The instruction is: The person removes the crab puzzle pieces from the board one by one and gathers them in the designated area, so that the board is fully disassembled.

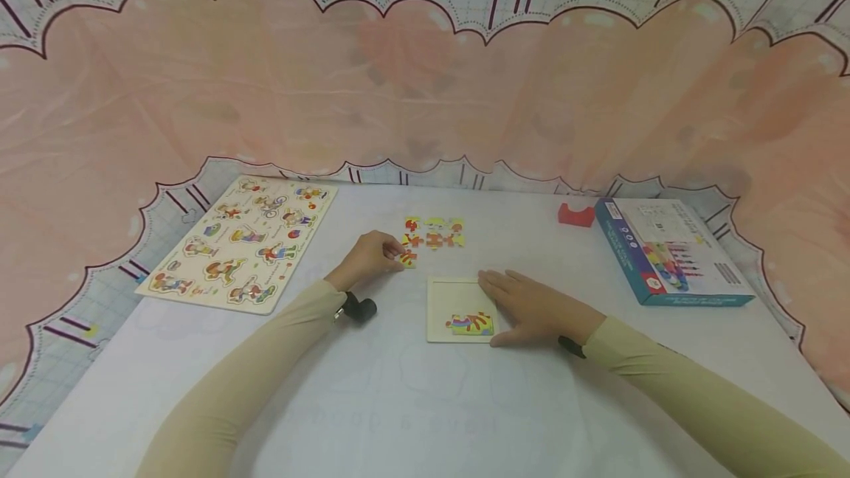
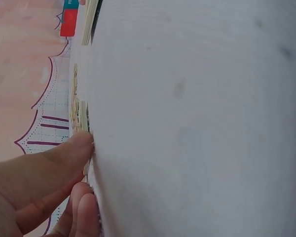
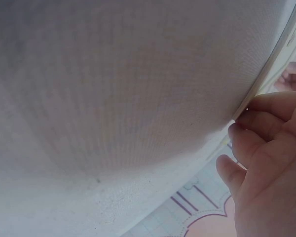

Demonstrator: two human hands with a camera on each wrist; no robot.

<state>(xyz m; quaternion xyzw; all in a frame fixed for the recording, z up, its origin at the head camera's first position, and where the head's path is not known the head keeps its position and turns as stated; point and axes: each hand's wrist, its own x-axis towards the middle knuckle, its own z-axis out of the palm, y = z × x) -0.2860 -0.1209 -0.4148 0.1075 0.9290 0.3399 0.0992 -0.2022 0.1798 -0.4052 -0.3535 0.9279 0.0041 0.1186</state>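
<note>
My left hand (image 1: 368, 260) pinches a yellow and red jigsaw piece (image 1: 408, 260) at the lower left of a loose group of jigsaw pieces (image 1: 434, 240) on the table. In the left wrist view, the thumb and fingers of the left hand (image 2: 44, 180) meet low over the tabletop; the piece is mostly hidden there. A square wooden puzzle tray (image 1: 440, 297) lies nearer to me, with joined jigsaw pieces (image 1: 471, 324) at its lower right. My right hand (image 1: 534, 308) rests along the tray's right edge, fingers extended. In the right wrist view, the right hand's fingertips (image 3: 244, 111) touch that edge.
On the left lies a wooden board (image 1: 219, 242) with pictures of children. A blue and white box (image 1: 690, 253) lies on the right, with a red notched block (image 1: 575, 215) beside it. A patterned curtain (image 1: 425, 94) hangs behind the white table (image 1: 372, 404).
</note>
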